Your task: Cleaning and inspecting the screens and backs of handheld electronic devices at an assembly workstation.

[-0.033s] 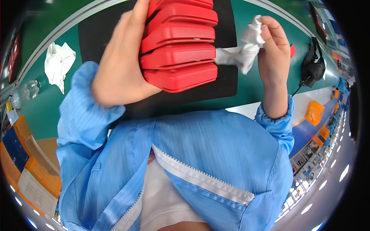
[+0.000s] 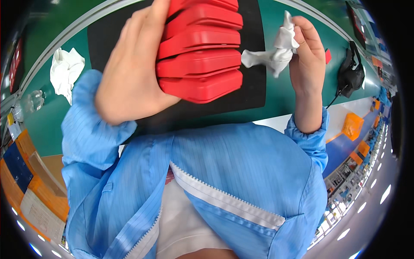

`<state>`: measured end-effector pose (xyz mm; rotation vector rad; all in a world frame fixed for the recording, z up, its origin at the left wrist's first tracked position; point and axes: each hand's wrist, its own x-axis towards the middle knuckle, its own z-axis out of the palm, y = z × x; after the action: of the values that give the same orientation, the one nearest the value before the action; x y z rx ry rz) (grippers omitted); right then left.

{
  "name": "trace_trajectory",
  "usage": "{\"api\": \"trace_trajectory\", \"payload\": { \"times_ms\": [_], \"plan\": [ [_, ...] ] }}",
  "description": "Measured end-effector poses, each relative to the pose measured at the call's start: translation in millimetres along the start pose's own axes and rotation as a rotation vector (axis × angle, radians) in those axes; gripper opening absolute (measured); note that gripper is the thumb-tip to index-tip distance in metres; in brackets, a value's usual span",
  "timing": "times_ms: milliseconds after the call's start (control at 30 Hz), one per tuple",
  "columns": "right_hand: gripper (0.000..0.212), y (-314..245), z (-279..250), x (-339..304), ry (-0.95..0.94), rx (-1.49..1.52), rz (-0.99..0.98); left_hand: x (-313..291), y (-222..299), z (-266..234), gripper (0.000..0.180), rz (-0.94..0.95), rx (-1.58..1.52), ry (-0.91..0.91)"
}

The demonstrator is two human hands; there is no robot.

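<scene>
At 12 o'clock the upper edge cuts off the stack of red plastic cases [image 2: 200, 64], so its full count cannot be told. The left hand [image 2: 125, 82] is blurred, its fingertips out of sight. Not all fingers of the right hand [image 2: 308, 56] show. Stack and left hand hide much of the black mat [image 2: 254, 86]. Toward 8 o'clock, a sheet's [image 2: 42, 214] print is too small to read.
</scene>
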<state>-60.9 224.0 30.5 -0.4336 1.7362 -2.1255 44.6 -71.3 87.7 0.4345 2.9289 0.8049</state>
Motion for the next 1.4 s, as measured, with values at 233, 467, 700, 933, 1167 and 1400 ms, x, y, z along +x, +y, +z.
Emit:
{"api": "trace_trajectory", "payload": {
  "times_ms": [233,467,700,933,1167,1400],
  "plan": [
    [0.066,13,87,14,-0.082,-1.006,-0.382,10,-6,26,0.11,0.057,0.51,-0.045],
    [0.076,16,102,7,-0.138,-1.026,-0.113,-13,-58,16,0.135,0.049,-0.053,0.01],
    [0.072,22,98,12,-0.162,-0.992,-0.273,-24,-94,56,0.108,0.106,-0.059,0.163],
    [0.07,16,100,12,-0.162,-1.094,-0.252,-23,-91,56,0.099,0.122,-0.078,0.213],
    [0.047,-3,97,-10,-0.078,-1.171,-0.231,-8,-56,31,0.098,0.201,-0.088,0.239],
    [0.052,40,56,-30,0.098,-0.473,-0.146,83,-43,79,0.106,1.003,-0.322,0.758]
  ]
}}
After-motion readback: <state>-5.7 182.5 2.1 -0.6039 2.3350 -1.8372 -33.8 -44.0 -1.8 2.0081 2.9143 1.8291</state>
